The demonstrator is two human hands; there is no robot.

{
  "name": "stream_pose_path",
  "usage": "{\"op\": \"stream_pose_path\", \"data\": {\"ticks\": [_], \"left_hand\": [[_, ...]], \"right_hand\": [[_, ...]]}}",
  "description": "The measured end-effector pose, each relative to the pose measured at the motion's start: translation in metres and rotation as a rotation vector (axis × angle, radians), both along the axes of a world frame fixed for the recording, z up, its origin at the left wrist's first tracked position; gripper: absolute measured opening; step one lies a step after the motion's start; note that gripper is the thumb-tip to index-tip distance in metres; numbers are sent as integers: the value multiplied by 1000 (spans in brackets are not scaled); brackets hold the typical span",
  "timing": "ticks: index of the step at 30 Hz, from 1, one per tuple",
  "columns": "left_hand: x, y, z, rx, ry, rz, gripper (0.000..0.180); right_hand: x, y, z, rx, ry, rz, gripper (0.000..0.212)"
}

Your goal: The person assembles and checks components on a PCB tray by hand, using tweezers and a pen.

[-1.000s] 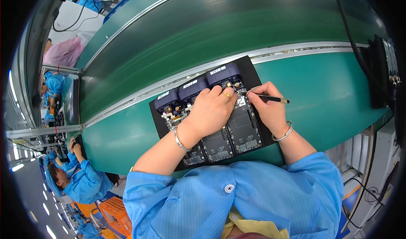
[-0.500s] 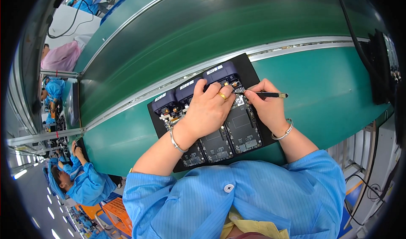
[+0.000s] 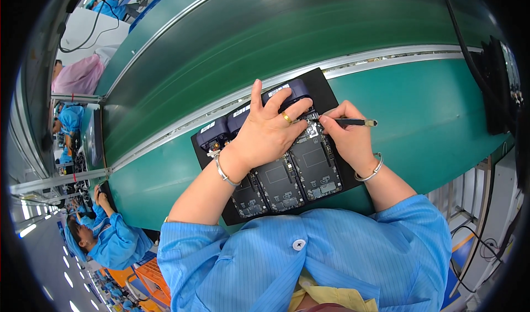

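Note:
Three dark electronic units with exposed circuit boards (image 3: 316, 160) lie side by side on a black mat (image 3: 326, 91). Dark purple housings (image 3: 214, 132) form their far ends. My left hand (image 3: 268, 132) rests across the units with its fingers spread, fingertips over the rightmost housing and thumb beside its board. Pinched in my right hand (image 3: 349, 138) is a slim black pen-shaped tool (image 3: 353, 122), whose tip points left at the upper part of the rightmost board. My fingers partly hide the tip and the parts under it.
The mat lies on a green worktop (image 3: 408, 113). Beyond a metal rail (image 3: 392, 53) runs a dark green conveyor belt (image 3: 309, 25). A black cable (image 3: 455, 33) hangs at the right. Farther left, a co-worker in blue (image 3: 118, 240) sits at the line near an orange crate (image 3: 152, 279).
My left hand's fingers have spread and stretched farther onto the rightmost housing, with the thumb now apart from them. My right hand holds the tool in nearly the same place.

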State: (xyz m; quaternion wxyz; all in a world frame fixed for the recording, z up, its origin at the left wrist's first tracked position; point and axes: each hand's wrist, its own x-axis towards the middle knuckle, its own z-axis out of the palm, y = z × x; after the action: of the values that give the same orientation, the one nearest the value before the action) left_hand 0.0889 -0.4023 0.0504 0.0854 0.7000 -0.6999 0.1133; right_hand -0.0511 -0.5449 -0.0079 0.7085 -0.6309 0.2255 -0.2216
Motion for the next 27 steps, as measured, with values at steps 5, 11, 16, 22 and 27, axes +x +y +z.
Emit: {"op": "stream_pose_path", "data": {"ticks": [5, 11, 16, 22, 27], "left_hand": [[2, 0, -3, 27, 18, -12, 13], [1, 2, -2, 32, 3, 0, 16], [4, 3, -6, -3, 20, -3, 16], [4, -3, -1, 22, 35, -21, 16], [4, -2, -2, 33, 20, -25, 15]], "right_hand": [[-4, 0, 1, -7, -16, 10, 13], [-4, 0, -2, -107, -37, 26, 13], [-1, 1, -2, -59, -37, 22, 13], [-2, 1, -5, -25, -60, -5, 13], [-4, -1, -8, -79, -53, 52, 12]]}}
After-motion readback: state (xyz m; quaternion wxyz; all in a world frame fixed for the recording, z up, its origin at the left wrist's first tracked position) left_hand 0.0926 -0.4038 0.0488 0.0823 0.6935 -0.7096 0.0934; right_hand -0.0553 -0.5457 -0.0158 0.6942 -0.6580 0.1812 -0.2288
